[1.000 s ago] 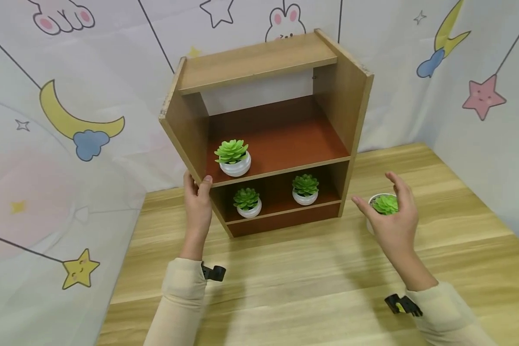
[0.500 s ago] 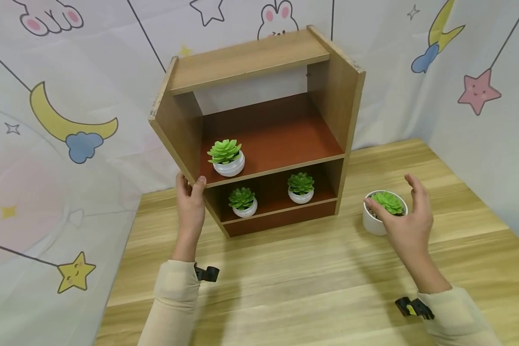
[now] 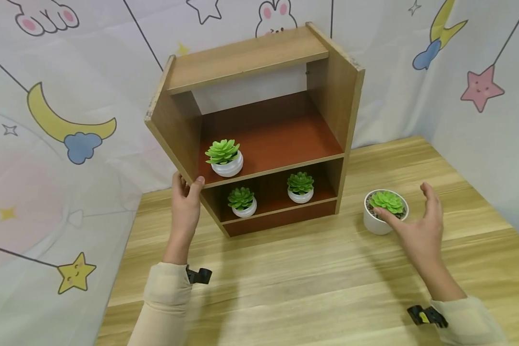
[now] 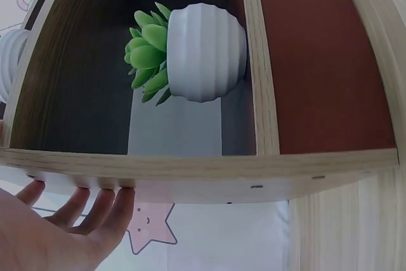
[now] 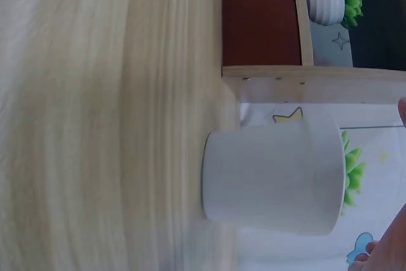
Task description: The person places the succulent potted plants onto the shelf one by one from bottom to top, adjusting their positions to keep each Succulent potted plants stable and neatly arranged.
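Observation:
My left hand (image 3: pixel 186 204) holds the left side panel of a small wooden shelf (image 3: pixel 268 169), thumb at the front edge and fingers along the outer face. The left wrist view shows those fingers (image 4: pixel 101 217) against the panel. On the upper board stands a bright green succulent in a white pot (image 3: pixel 227 162). Two darker succulents, a left one (image 3: pixel 243 202) and a right one (image 3: pixel 300 188), sit in the lower compartment. To the shelf's right, a larger white potted succulent (image 3: pixel 378 223) stands upright on the table. My right hand (image 3: pixel 424 240), thumb and fingers spread, hovers beside it, holding nothing.
The shelf stands on a wood-grain table (image 3: pixel 294 283) near its back. Behind it hangs a white cloth (image 3: pixel 125 163) printed with moons, stars and a rabbit. The table's right edge runs past the larger pot.
My right hand has drawn away to the right from the larger pot, so more of that pot shows. The left hand keeps its hold on the shelf; the head view has shifted slightly.

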Motion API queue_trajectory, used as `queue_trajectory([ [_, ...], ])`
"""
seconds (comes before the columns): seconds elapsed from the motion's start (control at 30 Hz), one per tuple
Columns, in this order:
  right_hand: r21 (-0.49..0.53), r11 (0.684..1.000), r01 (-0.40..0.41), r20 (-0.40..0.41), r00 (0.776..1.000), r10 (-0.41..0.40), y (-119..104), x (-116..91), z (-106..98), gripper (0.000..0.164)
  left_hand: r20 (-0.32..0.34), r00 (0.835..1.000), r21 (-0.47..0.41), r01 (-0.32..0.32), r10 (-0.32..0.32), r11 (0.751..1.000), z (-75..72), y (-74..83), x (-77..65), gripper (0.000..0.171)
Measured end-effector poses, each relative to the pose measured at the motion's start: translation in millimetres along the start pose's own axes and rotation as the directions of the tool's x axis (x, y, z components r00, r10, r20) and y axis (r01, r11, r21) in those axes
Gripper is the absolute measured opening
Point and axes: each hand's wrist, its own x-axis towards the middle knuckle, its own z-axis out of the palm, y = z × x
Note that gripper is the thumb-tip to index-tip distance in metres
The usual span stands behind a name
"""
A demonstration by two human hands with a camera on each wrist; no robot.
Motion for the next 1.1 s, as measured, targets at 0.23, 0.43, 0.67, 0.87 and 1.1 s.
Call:
queue_trajectory([
  [0.23, -0.008, 0.999, -0.051, 0.064, 0.997, 0.051, 9, 2, -4, 0.114, 0.080, 0.996, 0.016, 0.027, -0.028, 1.000, -6.5, 6.5, 3.0, 0.044],
  [0.43, -0.034, 0.992, -0.119, 0.143, 0.982, 0.123, 16, 3, -6, 0.119, 0.122, 0.988, 0.055, 0.092, -0.098, 0.994, -9.3, 14.7, 3.0, 0.046],
  [0.67, -0.060, 0.985, -0.164, 0.193, 0.966, 0.173, 24, 4, -7, 0.119, 0.149, 0.977, 0.035, 0.146, -0.150, 0.989, -9.2, 21.0, 3.7, 0.048],
  [0.87, -0.054, 0.980, -0.193, 0.238, 0.951, 0.200, 29, 5, -9, 0.119, 0.164, 0.969, 0.025, 0.182, -0.183, 0.983, -9.0, 22.2, 4.1, 0.052],
  [1.1, -0.012, 0.976, -0.219, 0.306, 0.928, 0.213, 33, 5, -7, 0.118, 0.163, 0.966, 0.029, 0.198, -0.200, 0.980, -11.0, 25.6, 3.1, 0.049],
])
